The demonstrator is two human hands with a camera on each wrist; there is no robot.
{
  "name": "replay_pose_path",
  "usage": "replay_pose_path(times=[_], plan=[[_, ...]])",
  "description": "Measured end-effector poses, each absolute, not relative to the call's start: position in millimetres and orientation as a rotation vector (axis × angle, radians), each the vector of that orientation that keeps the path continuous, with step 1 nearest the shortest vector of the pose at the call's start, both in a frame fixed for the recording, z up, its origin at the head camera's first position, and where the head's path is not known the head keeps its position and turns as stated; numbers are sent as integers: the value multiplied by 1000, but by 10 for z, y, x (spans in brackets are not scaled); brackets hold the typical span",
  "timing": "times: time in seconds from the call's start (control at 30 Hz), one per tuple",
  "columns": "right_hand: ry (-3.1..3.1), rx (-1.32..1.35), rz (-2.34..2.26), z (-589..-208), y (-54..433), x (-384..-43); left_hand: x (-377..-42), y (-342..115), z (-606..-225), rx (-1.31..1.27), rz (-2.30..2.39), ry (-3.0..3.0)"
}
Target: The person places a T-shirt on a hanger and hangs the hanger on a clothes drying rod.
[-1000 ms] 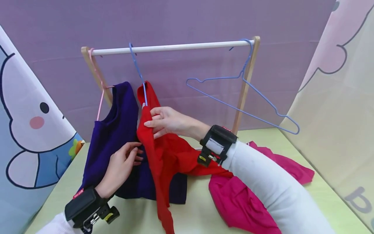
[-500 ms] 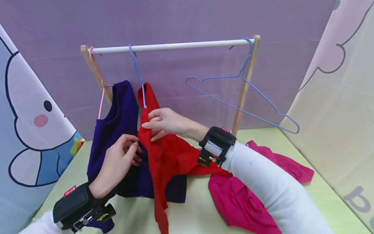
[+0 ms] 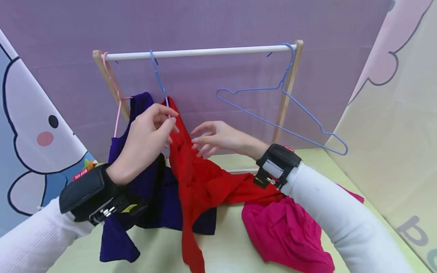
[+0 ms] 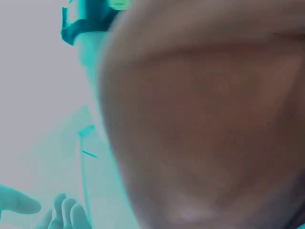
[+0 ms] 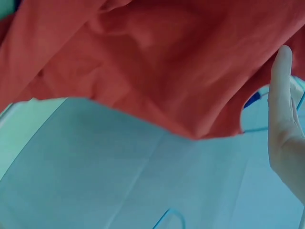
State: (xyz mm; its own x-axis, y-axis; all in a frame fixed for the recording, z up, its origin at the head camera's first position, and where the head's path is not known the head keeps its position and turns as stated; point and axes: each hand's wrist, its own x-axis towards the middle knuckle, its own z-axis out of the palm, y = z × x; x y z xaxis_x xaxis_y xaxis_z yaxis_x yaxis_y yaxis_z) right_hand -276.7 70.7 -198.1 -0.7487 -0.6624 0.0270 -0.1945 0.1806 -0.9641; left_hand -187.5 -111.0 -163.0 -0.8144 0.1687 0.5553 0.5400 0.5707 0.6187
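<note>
A red long-sleeved garment (image 3: 194,174) hangs from a blue hanger (image 3: 159,77), its sleeves trailing down to the table. My left hand (image 3: 145,136) is up by the garment's collar and the hanger's lower arm, thumb and index finger close together. Whether they pinch cloth or wire is hard to see; in the left wrist view the blurred palm hides most of it. Just right of the red garment, my right hand (image 3: 223,138) is apart from it in the head view, fingers relaxed and slightly bent. The right wrist view shows its straight thumb or finger beside the red cloth.
A navy garment (image 3: 172,206) on a pink hanger (image 3: 117,117) hangs at the left of the white rail (image 3: 211,52). A bare blue hanger (image 3: 254,112) hangs at the right end. Crumpled magenta cloth (image 3: 283,231) lies on the table under my right forearm.
My left hand has risen from the red garment's side to its collar, in front of the navy garment. My right hand has let go of the red cloth and moved right.
</note>
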Motion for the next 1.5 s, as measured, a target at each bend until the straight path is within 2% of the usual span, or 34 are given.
replay_pose_path(times=[0.37, 0.73, 1.0, 1.2, 1.5], plan=[[2263, -727, -1417, -2151, 1330, -2861, -1923, -414, -1383, -748, -1263, -2351], [2468, -711, -1233, -2532, 1989, -2789, -1902, 171, -1501, -897, -1281, -2472], [2686, -879, -892, -2872, 2377, -2596, -1944, 343, -1797, -938, -1266, -2569], [2697, -934, -680, -3114, 2541, -2381, -1993, 311, -2048, -900, -1335, -2642], [2569, -962, -641, -3480, 2622, -2085, -2104, 239, -2332, -816, -1326, -2668]])
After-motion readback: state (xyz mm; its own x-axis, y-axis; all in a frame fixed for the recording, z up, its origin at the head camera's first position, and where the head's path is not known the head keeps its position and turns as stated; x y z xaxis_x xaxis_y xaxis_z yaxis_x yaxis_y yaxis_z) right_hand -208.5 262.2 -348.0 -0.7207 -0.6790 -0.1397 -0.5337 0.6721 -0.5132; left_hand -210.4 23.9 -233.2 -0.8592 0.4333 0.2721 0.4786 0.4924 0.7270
